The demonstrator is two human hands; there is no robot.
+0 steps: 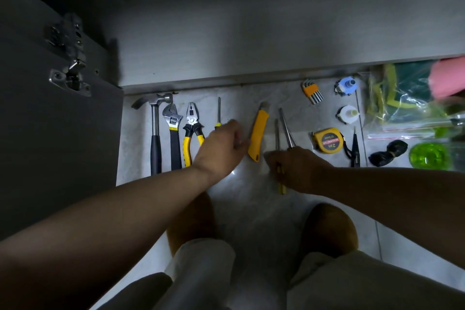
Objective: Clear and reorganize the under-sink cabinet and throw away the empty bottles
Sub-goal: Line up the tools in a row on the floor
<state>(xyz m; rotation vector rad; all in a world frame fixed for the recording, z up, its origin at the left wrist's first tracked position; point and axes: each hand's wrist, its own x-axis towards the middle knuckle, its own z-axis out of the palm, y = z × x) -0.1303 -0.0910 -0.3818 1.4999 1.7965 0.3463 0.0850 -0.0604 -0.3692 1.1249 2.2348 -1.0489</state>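
Note:
Tools lie in a row on the pale floor tiles in front of the cabinet's bottom edge (226, 80). My left hand (221, 151) rests over the handle of a thin screwdriver (219, 111), and its curled fingers touch the left side of a yellow utility knife (258, 133). What it grips is hidden. My right hand (299, 168) is closed on a yellow-handled screwdriver (281, 184), whose shaft points away from me. A second metal shaft (286, 128) runs under the same hand. No bottles are in view.
Left of my hands lie a hammer (154, 133), an adjustable wrench (173, 133) and yellow pliers (192, 131). To the right are hex keys (312, 90), two plastic fittings (346, 85), a yellow tape measure (328, 141), a black bundle (388, 153), green plastic items (427, 156) and clear bags (407, 98). The open cabinet door (50, 108) stands at left.

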